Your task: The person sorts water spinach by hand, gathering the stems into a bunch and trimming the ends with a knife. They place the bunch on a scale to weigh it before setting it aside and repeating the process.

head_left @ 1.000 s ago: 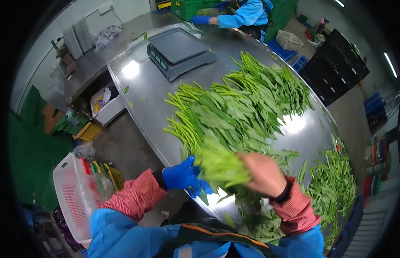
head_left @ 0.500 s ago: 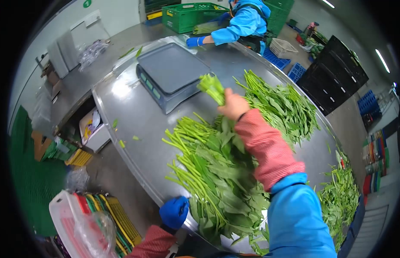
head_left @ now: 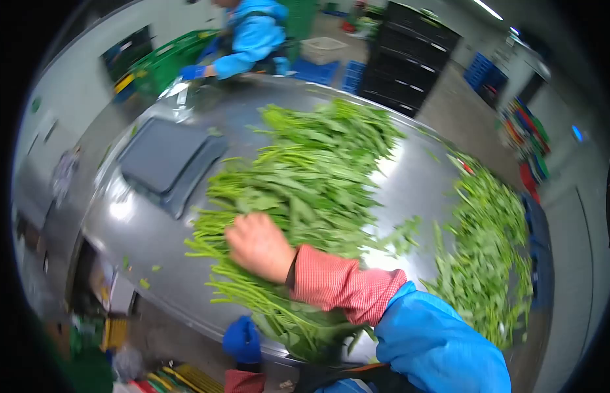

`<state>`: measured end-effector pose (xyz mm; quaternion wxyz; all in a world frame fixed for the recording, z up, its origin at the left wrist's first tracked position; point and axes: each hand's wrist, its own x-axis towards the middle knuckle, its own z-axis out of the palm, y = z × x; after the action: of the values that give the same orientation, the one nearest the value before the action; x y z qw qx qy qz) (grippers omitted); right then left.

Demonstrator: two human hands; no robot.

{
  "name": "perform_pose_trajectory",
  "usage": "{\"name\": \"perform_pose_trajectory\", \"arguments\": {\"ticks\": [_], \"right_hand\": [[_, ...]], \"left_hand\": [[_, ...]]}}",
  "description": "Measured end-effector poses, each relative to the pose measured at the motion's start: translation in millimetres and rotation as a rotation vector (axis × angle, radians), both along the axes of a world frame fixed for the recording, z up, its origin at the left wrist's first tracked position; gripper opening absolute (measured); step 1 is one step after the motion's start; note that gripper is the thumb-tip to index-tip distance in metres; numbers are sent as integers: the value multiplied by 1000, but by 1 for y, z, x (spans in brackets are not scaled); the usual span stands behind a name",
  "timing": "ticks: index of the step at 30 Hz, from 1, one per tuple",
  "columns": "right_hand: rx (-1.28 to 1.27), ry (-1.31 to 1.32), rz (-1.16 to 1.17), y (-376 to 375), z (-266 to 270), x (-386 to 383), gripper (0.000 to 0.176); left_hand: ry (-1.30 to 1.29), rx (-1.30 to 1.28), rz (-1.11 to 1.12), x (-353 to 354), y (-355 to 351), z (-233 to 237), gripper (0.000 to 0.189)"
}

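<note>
Long-stemmed leafy greens (head_left: pixel 318 190), which look like water spinach, lie in a wide heap across the metal table (head_left: pixel 167 275), their stems pointing left. My bare right hand (head_left: pixel 259 247) is on the stems at the near left side of the heap, its fingers curled down and closed around some of them; the fingertips are hidden. My left hand (head_left: pixel 242 339), in a blue glove, is closed in a fist at the table's near edge, just beside the lowest stems. No item shows in it. A grey scale (head_left: pixel 164 157) stands beyond the heap to the left.
More greens (head_left: pixel 492 255) are piled at the table's right end. Across the table a person in a blue jacket (head_left: pixel 256 39) works near a green crate (head_left: pixel 167 62). Black stacked crates (head_left: pixel 406 59) stand behind. Colored crates (head_left: pixel 180 380) are on the floor at the lower left.
My right hand has come back left and nearer from the far side; the bunch it held is out of it, and the greens now form one broader heap. The view has turned right.
</note>
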<state>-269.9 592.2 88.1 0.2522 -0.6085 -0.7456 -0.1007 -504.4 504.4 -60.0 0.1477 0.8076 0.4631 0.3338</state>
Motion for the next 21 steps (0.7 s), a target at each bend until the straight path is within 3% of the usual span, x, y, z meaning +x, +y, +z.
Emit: {"name": "perform_pose_trajectory", "arguments": {"ticks": [1, 2, 4, 6, 12, 15, 16, 21], "right_hand": [[-47, 32, 31, -30, -3, 1, 33], [-61, 70, 27, -60, -9, 2, 33], [-94, 133, -30, -115, -17, 15, 32], [-139, 195, -111, -169, -28, 38, 33], [-252, 172, -569, -335, -41, 132, 32], [-316, 178, -728, -424, -33, 178, 31], [-312, 168, -787, -453, -34, 195, 30], [-211, 123, -1055, -608, -32, 309, 29]], "left_hand": [[-27, 43, -18, 3, 0, 1, 11], [-86, -176, 64, -1, -1, -13, 13], [-728, -611, 39, -8, 6, -36, 14], [-669, -673, 133, -9, 13, 1, 17], [-544, -533, -165, 69, -53, 99, 18], [-615, -559, -383, 125, -92, 62, 11], [-589, -594, -471, 153, -123, 88, 10], [-451, -847, -645, 250, -243, 83, 10]]}}
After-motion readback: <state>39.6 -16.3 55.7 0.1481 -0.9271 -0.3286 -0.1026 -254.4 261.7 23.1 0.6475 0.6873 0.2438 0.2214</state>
